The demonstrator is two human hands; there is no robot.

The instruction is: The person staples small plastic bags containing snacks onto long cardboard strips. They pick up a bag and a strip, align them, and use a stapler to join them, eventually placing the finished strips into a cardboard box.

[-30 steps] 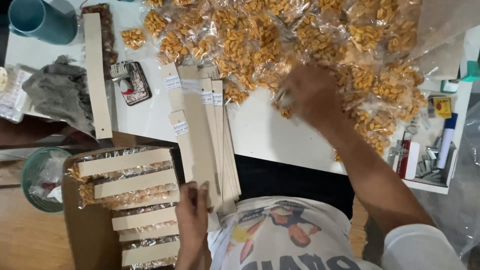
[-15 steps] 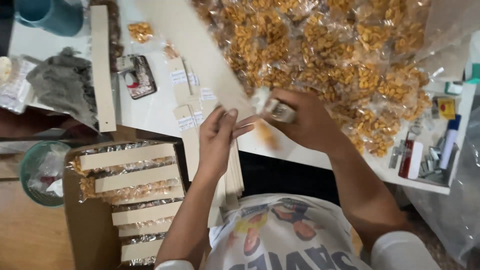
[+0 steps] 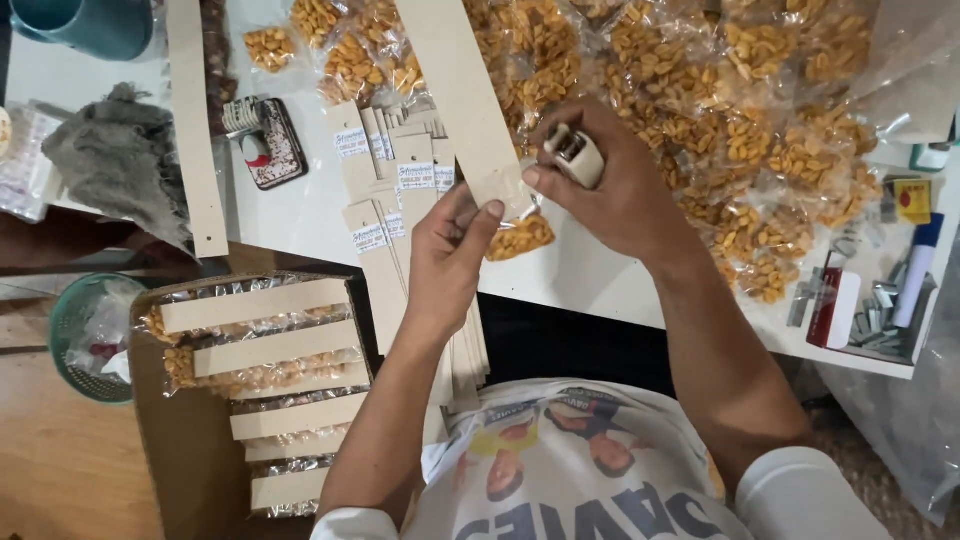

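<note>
- The left hand (image 3: 450,255) sits at the centre of the frame, forearm rising from the lower middle, wrist bent back, thumb and fingers pinched on the lower end of a long cardboard strip (image 3: 465,110) and on the top of a small snack bag (image 3: 520,237).
- The right hand (image 3: 615,185) comes in from the lower right, forearm slanting up across the table edge; its fingers are curled tight round a small pale stapler (image 3: 573,155), whose nose is set against the strip just above the bag.
- The two hands are close together, fingertips nearly touching at the strip's end.
- The snack bag hangs below the strip, just right of the left thumb, over bare white table (image 3: 300,215).
- The strip runs up and left from the hands to the top edge of the frame, lying over a heap of filled snack bags (image 3: 720,110) that covers the upper right.
- Left of the left hand lies a fan of labelled card strips (image 3: 385,215), reaching past the near table edge.
- At lower left a cardboard box (image 3: 175,440) holds finished strips with bags, stacked in rows.
- A grey rag (image 3: 115,160) and another long strip (image 3: 193,120) lie at upper left; a green basket (image 3: 85,335) stands below the table there.
- A tray of staples and pens (image 3: 880,310) fills the right edge.
- Open table shows only between the card fan and the rag.
</note>
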